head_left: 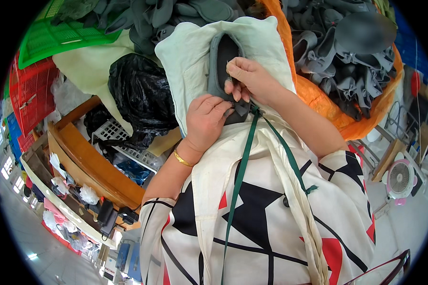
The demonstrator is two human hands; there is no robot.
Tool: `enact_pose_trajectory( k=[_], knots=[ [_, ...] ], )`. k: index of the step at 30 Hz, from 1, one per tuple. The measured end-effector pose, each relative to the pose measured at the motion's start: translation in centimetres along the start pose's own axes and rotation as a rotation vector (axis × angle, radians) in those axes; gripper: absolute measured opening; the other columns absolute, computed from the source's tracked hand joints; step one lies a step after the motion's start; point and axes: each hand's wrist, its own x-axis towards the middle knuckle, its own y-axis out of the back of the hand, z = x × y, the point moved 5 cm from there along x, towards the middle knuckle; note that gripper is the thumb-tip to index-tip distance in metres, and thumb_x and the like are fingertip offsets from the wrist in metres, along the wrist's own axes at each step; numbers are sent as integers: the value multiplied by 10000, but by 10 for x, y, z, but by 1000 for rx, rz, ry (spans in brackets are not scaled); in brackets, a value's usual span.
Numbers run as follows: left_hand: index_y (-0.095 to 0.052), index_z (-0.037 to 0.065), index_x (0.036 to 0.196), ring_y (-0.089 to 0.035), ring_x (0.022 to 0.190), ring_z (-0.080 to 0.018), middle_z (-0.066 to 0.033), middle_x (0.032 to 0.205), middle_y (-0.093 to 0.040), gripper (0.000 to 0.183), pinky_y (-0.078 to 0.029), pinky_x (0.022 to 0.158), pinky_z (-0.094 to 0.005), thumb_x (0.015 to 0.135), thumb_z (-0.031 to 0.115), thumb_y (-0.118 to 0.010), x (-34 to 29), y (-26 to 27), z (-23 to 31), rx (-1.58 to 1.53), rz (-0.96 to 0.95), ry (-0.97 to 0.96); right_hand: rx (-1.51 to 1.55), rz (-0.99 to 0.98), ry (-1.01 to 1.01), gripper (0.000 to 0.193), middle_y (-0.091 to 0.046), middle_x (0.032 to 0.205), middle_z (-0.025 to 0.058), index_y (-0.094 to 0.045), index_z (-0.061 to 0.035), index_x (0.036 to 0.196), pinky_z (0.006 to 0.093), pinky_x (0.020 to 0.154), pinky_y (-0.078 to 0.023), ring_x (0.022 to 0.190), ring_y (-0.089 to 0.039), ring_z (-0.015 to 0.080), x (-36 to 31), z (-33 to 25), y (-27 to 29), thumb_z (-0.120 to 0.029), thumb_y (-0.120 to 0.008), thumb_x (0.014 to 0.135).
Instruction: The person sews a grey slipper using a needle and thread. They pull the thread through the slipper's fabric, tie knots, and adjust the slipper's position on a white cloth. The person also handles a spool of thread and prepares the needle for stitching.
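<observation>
We saw a grey slip-on shoe [216, 71] lying on a padded-looking white cloth [190, 61] across the person's lap, its toe toward the body, its matte upper rimming a long oval opening over a darker insole. At the toe sat a soft grey fabric bow [241, 109], and the left hand [205, 114] had its fingertips closed on the bow's edge. The right hand [253, 80] crossed the shoe, thumb and forefinger pinched together, remaining fingers curled above the bow; a thin pale line showed at the pinch, too fine for us to identify. These hands covered much of the toe and the shoe's right side. Nearer the body, smooth green cords [245, 166] ran down over creased cream cloth and a boldly patterned garment [271, 228]. To the left we found a crinkled, glossy black plastic bag [140, 95], partly blocking a white perforated basket [113, 134], with a curved-looking wooden drawer [92, 159] beyond. To the right, an orange woven sack [314, 107] held jumbled grey shoes [359, 85], some with bows; a blurred oval hid part of that heap. Another grey pile [147, 19] was cut off above, beside a green mesh crate [71, 38].
</observation>
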Motion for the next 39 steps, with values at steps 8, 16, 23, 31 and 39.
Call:
enact_pose_trajectory(
  k=[8, 16, 23, 31, 39],
  knots=[
    [-683, 79, 919, -597, 850, -280, -65, 895, -650, 229, -489, 736, -360, 705, 48, -758, 5, -6, -15, -243, -165, 216, -37, 90, 299, 122, -562, 687, 2, -573, -73, 969, 259, 487, -394, 580, -536, 98, -21, -19, 17, -194, -569, 982],
    [-647, 58, 965, -585, 881, -306, -97, 910, -635, 259, -487, 755, -386, 726, 45, -744, 6, -1, -12, -244, -164, 308, -1383, 274, 681, 118, -613, 683, 115, -577, -112, 892, 404, 545, -474, 606, -606, 326, -45, -31, 0, -223, -607, 918],
    [-634, 46, 919, -584, 851, -301, -103, 887, -619, 234, -486, 728, -373, 720, 28, -755, 1, -2, -12, -161, -90, 286, -1320, 82, 450, 168, -595, 632, 149, -551, -108, 886, 490, 540, -459, 603, -602, 382, -50, -10, -5, -270, -556, 932],
    [-667, 25, 893, -586, 755, -236, -100, 876, -624, 162, -486, 643, -309, 756, -10, -746, -7, -3, -13, -251, 4, 331, -1263, 26, 540, 98, -612, 645, 127, -579, -94, 857, 463, 533, -471, 622, -620, 351, -66, -8, -9, -181, -550, 891],
    [-669, 25, 903, -586, 765, -227, -95, 871, -628, 152, -486, 647, -306, 773, 1, -745, -8, -3, -14, -251, 23, 315, -1345, 16, 597, 53, -621, 667, 91, -579, -80, 843, 437, 517, -477, 621, -630, 311, -72, -6, -11, -128, -565, 859]
  ],
)
